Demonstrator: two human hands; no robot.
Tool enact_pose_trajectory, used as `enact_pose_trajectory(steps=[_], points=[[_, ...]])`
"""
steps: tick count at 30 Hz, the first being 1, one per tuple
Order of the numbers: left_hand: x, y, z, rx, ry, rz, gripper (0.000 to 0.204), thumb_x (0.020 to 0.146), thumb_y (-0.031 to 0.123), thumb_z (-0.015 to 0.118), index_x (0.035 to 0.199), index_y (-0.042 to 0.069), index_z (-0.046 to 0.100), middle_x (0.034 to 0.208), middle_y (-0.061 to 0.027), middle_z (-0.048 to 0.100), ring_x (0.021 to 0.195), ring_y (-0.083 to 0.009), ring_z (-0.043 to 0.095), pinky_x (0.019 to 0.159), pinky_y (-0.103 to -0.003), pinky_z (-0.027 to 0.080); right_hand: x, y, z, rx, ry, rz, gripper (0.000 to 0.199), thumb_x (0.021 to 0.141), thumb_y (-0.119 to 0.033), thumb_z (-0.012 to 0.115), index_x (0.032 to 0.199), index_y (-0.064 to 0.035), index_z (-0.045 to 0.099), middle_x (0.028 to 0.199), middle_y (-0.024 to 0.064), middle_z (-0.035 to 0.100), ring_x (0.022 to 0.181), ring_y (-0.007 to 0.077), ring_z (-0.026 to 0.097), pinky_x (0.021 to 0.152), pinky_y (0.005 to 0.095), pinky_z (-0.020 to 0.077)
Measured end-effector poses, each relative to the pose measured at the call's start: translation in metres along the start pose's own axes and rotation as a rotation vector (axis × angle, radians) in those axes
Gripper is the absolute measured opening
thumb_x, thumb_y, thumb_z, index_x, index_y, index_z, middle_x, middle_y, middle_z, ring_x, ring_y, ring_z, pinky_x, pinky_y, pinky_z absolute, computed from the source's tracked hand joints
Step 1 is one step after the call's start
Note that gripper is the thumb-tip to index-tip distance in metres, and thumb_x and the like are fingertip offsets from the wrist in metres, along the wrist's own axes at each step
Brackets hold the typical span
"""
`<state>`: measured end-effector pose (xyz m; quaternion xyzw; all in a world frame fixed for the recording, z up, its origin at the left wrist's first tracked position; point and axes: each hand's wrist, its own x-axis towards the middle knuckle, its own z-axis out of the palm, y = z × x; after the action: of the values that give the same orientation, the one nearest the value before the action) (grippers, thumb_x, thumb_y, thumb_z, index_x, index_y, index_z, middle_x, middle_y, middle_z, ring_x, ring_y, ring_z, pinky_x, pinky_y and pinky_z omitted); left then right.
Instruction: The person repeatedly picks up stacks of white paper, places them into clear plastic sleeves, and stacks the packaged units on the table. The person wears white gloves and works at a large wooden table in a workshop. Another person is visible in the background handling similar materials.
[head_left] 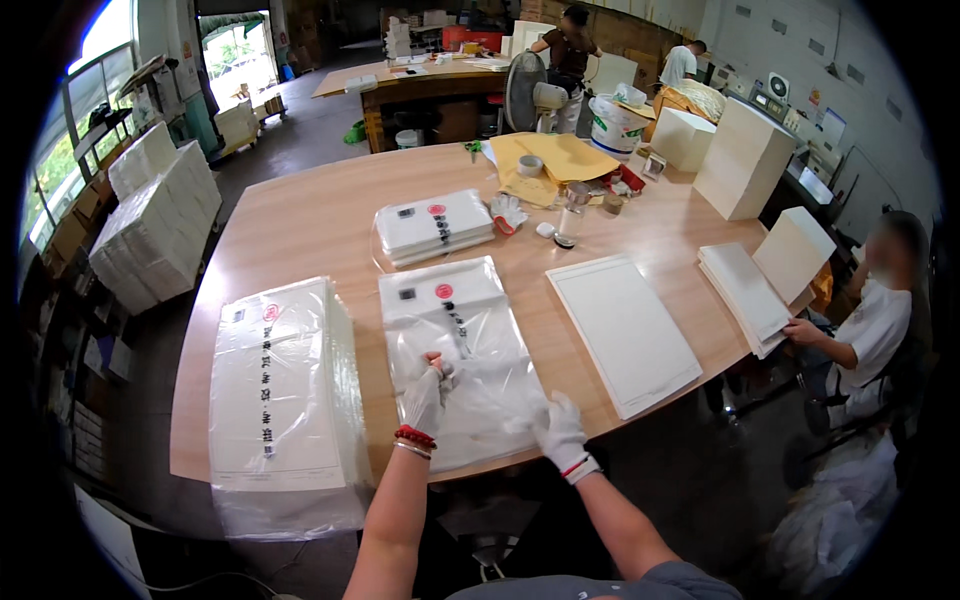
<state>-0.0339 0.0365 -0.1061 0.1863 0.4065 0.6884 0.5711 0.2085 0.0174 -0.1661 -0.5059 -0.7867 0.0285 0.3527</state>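
A clear plastic bag point(450, 315) with a red mark and dark printed characters lies flat on the table in front of me. My left hand point(428, 388), in a white glove with bare fingertips, is closed over its middle and pinches the wrinkled film. At the bag's lower right edge is my right hand point(563, 428), also gloved; its fingers are smeared and I cannot tell how they are set. A tall stack of bagged white sheets point(300, 375) stands to the left. On the right lies a stack of white sheets point(625, 330).
Beyond the bag is a smaller pile of printed bags point(435, 225), beside a spare glove point(508, 213). Yellow envelopes point(565, 158), a tape roll point(530, 166) and a jar point(572, 210) sit farther back. At right a seated person point(870, 320) handles white boards point(745, 290).
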Motion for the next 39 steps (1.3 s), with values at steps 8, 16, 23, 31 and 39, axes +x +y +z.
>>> enact_pose_trajectory(steps=[8, 16, 23, 31, 39], points=[[-0.055, 0.059, 0.094, 0.612, -0.255, 0.104, 0.036, 0.087, 0.007, 0.053, 0.122, 0.001, 0.044, 0.09, -0.0069, 0.063, 0.074, -0.0076, 0.052, 0.064, -0.02, 0.043, 0.08, -0.078, 0.049, 0.316, -0.168, -0.011, 0.025, 0.077, -0.009, 0.061, 0.101, -0.0041, 0.055, 0.093, 0.0175, 0.058, 0.091, 0.0392, 0.056, 0.079, 0.0424, 0.0451], [-0.077, 0.034, 0.056, 1.306, -0.295, 0.465, 0.057, 0.073, 0.01, 0.068, 0.124, 0.002, 0.046, 0.097, -0.0098, 0.062, 0.076, -0.0264, 0.061, 0.072, -0.035, 0.049, 0.009, -0.068, -0.058, 1.037, -0.539, 0.206, 0.029, 0.082, -0.016, 0.062, 0.106, -0.0035, 0.054, 0.094, 0.0146, 0.06, 0.088, 0.0279, 0.06, 0.079, 0.0334, 0.0473], [-0.124, 0.045, 0.058, 1.691, -0.131, 1.048, 0.066, 0.058, 0.004, 0.075, 0.118, 0.002, 0.049, 0.101, -0.0129, 0.059, 0.095, -0.0325, 0.055, 0.084, -0.041, 0.044, -0.009, 0.102, -0.118, -0.381, -0.063, -0.099, 0.046, 0.075, -0.028, 0.067, 0.112, -0.0062, 0.052, 0.111, 0.0153, 0.055, 0.104, 0.0362, 0.05, 0.089, 0.0406, 0.0416], [-0.173, 0.012, 0.077, 1.341, -0.404, 0.974, 0.04, 0.067, 0.004, 0.072, 0.104, 0.005, 0.056, 0.096, -0.013, 0.06, 0.089, -0.0301, 0.059, 0.08, -0.036, 0.047, 0.004, 0.182, -0.111, -0.129, -0.105, 0.0, 0.026, 0.08, -0.035, 0.061, 0.091, -0.0113, 0.059, 0.083, 0.0136, 0.063, 0.076, 0.0345, 0.06, 0.066, 0.0439, 0.0479], [-0.153, -0.123, 0.109, -0.113, -0.471, -0.695, 0.038, 0.094, 0.024, 0.046, 0.123, 0.0, 0.042, 0.123, -0.013, 0.05, 0.105, -0.0218, 0.055, 0.093, -0.035, 0.045, -0.011, 0.073, -0.145, -0.325, -0.005, -0.281, 0.008, 0.08, -0.022, 0.055, 0.084, -0.018, 0.061, 0.063, 0.008, 0.054, 0.056, 0.0252, 0.056, 0.048, 0.0404, 0.0437]])
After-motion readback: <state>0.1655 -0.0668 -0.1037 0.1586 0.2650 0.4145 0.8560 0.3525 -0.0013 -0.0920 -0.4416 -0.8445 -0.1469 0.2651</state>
